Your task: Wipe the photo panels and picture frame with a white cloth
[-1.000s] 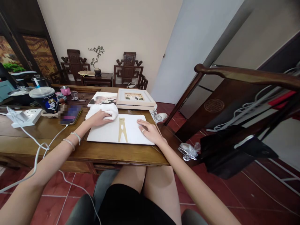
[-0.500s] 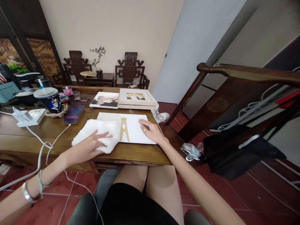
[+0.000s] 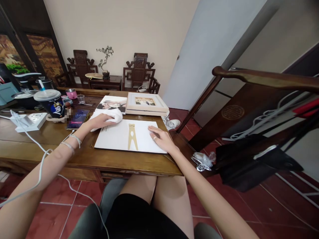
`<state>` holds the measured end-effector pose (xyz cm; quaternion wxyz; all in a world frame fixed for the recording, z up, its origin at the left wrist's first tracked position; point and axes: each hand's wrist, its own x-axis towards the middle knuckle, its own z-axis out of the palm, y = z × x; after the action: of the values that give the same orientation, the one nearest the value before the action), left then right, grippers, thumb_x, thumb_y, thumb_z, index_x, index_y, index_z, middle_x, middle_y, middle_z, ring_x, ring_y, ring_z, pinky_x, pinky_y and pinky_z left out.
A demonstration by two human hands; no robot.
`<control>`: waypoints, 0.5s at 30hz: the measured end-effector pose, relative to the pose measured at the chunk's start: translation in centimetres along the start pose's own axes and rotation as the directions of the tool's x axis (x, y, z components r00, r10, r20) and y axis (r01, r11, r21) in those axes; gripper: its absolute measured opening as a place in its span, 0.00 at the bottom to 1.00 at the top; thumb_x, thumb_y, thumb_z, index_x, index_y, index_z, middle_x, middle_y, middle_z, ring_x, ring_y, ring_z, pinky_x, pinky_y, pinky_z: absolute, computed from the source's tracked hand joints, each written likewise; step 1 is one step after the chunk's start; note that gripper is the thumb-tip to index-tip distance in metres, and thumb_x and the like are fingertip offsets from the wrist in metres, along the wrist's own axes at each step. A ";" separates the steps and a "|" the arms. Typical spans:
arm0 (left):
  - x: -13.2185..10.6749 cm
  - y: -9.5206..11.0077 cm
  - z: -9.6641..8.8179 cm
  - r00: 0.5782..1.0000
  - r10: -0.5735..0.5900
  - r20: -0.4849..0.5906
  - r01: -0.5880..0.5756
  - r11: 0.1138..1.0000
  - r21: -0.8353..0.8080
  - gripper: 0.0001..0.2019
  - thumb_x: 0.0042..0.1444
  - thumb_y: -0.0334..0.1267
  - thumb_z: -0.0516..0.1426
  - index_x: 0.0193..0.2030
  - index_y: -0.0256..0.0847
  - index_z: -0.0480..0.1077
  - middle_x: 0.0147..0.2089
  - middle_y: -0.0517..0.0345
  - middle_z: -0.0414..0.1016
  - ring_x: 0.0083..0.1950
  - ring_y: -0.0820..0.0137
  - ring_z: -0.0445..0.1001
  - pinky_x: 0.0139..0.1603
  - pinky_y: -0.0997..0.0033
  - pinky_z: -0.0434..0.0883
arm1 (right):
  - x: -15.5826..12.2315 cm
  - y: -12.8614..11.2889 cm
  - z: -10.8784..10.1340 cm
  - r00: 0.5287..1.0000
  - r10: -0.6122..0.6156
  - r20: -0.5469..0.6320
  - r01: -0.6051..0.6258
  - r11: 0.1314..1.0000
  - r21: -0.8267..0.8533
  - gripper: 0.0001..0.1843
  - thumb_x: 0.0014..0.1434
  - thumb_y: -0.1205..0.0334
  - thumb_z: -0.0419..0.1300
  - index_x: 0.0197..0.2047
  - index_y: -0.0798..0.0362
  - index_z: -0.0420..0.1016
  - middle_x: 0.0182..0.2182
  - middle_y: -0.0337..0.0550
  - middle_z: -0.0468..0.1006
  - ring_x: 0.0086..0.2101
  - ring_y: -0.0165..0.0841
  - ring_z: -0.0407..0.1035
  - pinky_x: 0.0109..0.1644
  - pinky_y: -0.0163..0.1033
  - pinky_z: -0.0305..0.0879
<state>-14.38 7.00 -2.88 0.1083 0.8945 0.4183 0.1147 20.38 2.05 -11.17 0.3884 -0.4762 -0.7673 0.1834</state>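
A flat white panel [image 3: 114, 136] lies on the wooden desk in front of me. Down its middle runs a gold piece [image 3: 132, 136] with a bear-like head and two spread legs. My left hand [image 3: 101, 120] grips a bunched white fluffy cloth [image 3: 116, 115] at the panel's far left corner. Part of the cloth hangs over the panel's edge, and its underside is hidden. My right hand [image 3: 162, 138], with a ring on one finger, rests flat on the panel's right side, fingers stretched out.
Behind the panel lie a photo print [image 3: 113, 102] and a pale framed picture [image 3: 147, 101]. To the left are a phone [image 3: 78, 119] on a cable, a lidded cup [image 3: 52, 103] and a white power strip [image 3: 32, 121]. A dark wooden chair [image 3: 234, 109] stands at right.
My left hand has pushed the cloth away from me, from the panel's near left area to its far left corner, bunching it up. My right hand stays in place.
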 end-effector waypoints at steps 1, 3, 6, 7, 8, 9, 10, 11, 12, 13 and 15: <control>0.4 -0.3 -0.1 1.000 -0.006 -0.005 0.006 1.000 0.001 0.21 0.62 0.50 0.50 0.40 0.34 0.76 0.36 0.54 0.78 0.35 0.70 0.71 0.38 0.75 0.64 | 0.0 0.0 0.0 1.000 0.000 0.004 0.000 1.000 -0.001 0.19 0.60 0.62 0.55 0.53 0.50 0.78 0.56 0.45 0.75 0.59 0.40 0.66 0.68 0.52 0.55; 0.7 -0.6 -0.1 1.000 -0.009 -0.007 0.009 1.000 0.009 0.21 0.62 0.50 0.50 0.41 0.34 0.75 0.36 0.54 0.78 0.35 0.70 0.70 0.37 0.75 0.63 | 0.0 0.0 0.0 1.000 0.002 0.007 -0.002 1.000 -0.008 0.19 0.60 0.61 0.55 0.53 0.50 0.78 0.56 0.45 0.75 0.60 0.40 0.65 0.68 0.52 0.55; 0.2 -0.4 0.2 1.000 0.007 -0.007 -0.007 1.000 0.026 0.20 0.63 0.50 0.50 0.41 0.35 0.75 0.39 0.53 0.79 0.37 0.68 0.72 0.40 0.74 0.65 | 0.0 0.0 0.0 1.000 0.007 0.004 -0.007 1.000 -0.007 0.20 0.60 0.62 0.55 0.53 0.52 0.78 0.56 0.46 0.75 0.60 0.40 0.65 0.68 0.51 0.55; -0.2 -0.1 0.3 1.000 0.012 -0.002 -0.012 0.999 0.033 0.20 0.63 0.49 0.50 0.42 0.35 0.76 0.41 0.52 0.79 0.39 0.67 0.73 0.42 0.74 0.65 | 0.0 -0.1 0.1 1.000 0.007 0.003 -0.007 1.000 -0.003 0.20 0.60 0.62 0.54 0.53 0.52 0.78 0.56 0.46 0.75 0.60 0.40 0.65 0.68 0.51 0.55; -0.8 0.4 0.5 1.000 0.017 0.010 -0.018 0.999 0.043 0.19 0.63 0.48 0.51 0.42 0.36 0.76 0.43 0.51 0.80 0.41 0.66 0.74 0.44 0.73 0.66 | 0.0 -0.1 0.1 1.000 0.006 0.002 -0.006 1.000 0.000 0.20 0.60 0.62 0.54 0.53 0.52 0.78 0.56 0.46 0.75 0.60 0.40 0.65 0.68 0.50 0.55; -1.5 1.1 0.5 0.999 0.021 0.026 -0.023 0.998 0.055 0.18 0.63 0.47 0.51 0.43 0.36 0.76 0.46 0.50 0.80 0.44 0.64 0.75 0.47 0.72 0.66 | 0.0 -0.1 0.1 1.000 0.003 0.001 -0.003 1.000 0.003 0.20 0.60 0.62 0.54 0.53 0.52 0.78 0.56 0.46 0.75 0.60 0.40 0.65 0.68 0.50 0.55; -2.4 1.9 0.6 0.999 0.025 0.047 -0.028 0.997 0.071 0.17 0.64 0.46 0.51 0.45 0.38 0.76 0.49 0.50 0.79 0.49 0.62 0.75 0.51 0.71 0.66 | 0.1 -0.1 0.1 1.000 -0.001 0.000 0.001 1.000 0.005 0.19 0.60 0.62 0.55 0.52 0.52 0.78 0.56 0.46 0.75 0.59 0.40 0.66 0.68 0.51 0.55; -3.5 2.9 0.6 0.997 0.027 0.069 -0.034 0.995 0.090 0.16 0.64 0.45 0.51 0.46 0.39 0.76 0.53 0.50 0.77 0.55 0.61 0.73 0.55 0.69 0.65 | 0.1 0.0 0.1 1.000 -0.005 0.000 0.005 1.000 0.006 0.19 0.60 0.62 0.55 0.52 0.52 0.78 0.56 0.46 0.75 0.59 0.40 0.66 0.68 0.51 0.55; -4.7 4.0 0.7 0.996 0.030 0.086 -0.040 0.993 0.112 0.15 0.65 0.44 0.51 0.47 0.41 0.75 0.57 0.51 0.75 0.61 0.60 0.69 0.59 0.67 0.63 | 0.1 0.0 0.1 1.000 -0.010 -0.001 0.010 1.000 0.005 0.19 0.60 0.62 0.55 0.52 0.51 0.78 0.56 0.46 0.75 0.59 0.40 0.66 0.68 0.51 0.55; -6.0 5.3 0.7 0.993 0.032 0.110 -0.048 0.989 0.139 0.14 0.66 0.43 0.51 0.47 0.42 0.75 0.61 0.53 0.71 0.66 0.60 0.64 0.64 0.64 0.60 | 0.1 0.0 0.1 1.000 -0.014 -0.002 0.014 1.000 0.004 0.19 0.60 0.62 0.55 0.53 0.51 0.78 0.56 0.45 0.75 0.59 0.40 0.66 0.68 0.51 0.55; -8.5 8.0 0.9 0.989 0.032 0.146 -0.059 0.981 0.185 0.12 0.67 0.37 0.50 0.46 0.43 0.76 0.67 0.55 0.64 0.70 0.62 0.57 0.68 0.60 0.55 | 0.1 0.0 0.1 1.000 -0.018 0.000 0.018 1.000 -0.007 0.19 0.60 0.62 0.55 0.53 0.52 0.78 0.56 0.46 0.75 0.60 0.40 0.65 0.68 0.51 0.55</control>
<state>-13.62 -4.72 -2.42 0.0499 0.9161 0.3977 0.0129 20.30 2.13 -11.22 0.3885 -0.4706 -0.7722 0.1768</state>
